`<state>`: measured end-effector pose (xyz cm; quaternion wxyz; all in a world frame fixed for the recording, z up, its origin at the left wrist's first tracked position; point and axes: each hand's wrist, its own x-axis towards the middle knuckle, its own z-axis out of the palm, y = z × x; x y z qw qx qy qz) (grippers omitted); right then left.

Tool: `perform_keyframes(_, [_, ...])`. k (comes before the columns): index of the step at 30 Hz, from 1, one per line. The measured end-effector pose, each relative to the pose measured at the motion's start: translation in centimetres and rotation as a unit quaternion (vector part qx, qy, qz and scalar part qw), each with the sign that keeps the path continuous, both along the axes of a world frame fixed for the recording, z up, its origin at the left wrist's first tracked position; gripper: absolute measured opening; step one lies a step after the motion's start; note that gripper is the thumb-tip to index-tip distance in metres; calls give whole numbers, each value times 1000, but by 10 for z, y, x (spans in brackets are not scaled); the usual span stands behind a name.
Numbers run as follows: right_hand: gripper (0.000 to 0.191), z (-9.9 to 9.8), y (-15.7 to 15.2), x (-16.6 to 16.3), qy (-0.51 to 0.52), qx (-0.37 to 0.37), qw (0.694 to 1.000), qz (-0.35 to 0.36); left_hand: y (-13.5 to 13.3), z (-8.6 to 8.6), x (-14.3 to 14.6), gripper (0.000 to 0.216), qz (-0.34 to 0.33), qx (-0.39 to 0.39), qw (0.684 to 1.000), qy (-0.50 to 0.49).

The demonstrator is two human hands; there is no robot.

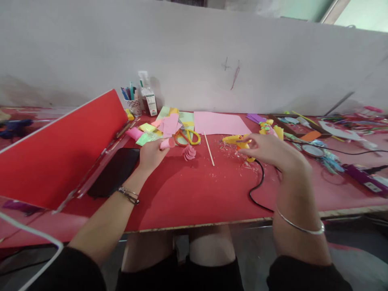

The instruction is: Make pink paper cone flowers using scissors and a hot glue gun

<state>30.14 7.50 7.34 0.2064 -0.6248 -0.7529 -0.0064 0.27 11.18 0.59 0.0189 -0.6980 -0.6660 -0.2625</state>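
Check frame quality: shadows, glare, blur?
Head view: left arm throws a soft shadow on the table; head view: bottle shadows the wall, its label text unreadable; head view: upper-right corner brightest, nearly washed out; head view: glue gun detail looks soft.

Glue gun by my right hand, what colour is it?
The glue gun is mostly yellow; it shows best in the head view.

A single head-worn view looks forward and down from above the person's thighs — close over the forearms, with the left hand and right hand farther out, near mid-frame. It faces across the red tabletop toward the pale wall — a wide view, taking in the table's near edge too.
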Motion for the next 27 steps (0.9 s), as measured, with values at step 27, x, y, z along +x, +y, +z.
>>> perform_keyframes(27, [23,-43,61,-138,-124,-183,962,158,2,-4,-2,25,19,-14,1000,-5])
